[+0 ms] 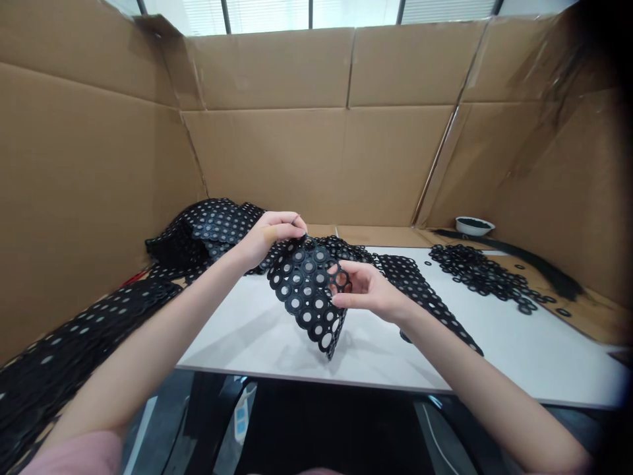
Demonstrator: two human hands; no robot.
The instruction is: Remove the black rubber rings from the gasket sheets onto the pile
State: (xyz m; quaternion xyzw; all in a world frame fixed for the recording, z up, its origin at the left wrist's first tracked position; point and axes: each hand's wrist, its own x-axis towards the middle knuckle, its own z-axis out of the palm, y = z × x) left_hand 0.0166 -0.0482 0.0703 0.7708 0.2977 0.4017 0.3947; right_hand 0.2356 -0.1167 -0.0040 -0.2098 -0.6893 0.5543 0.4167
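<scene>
Left hand (271,239) pinches the upper edge of a black perforated ring mesh (301,290); right hand (363,290) holds its side edge narrowly. Loose black rings (475,274) lie beyond the right hand on a white table (297,349).

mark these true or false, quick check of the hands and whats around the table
1. The left hand and right hand both hold a black sheet of joined rings. True.
2. The loose black rings lie on the left of the view. False: they lie on the right, partly on the white table.
3. A white bowl sits beyond those rings. True.
4. Glass panels wall the table. False: cardboard sheets do.
5. The right hand wears a glove. False: it is bare.
</scene>
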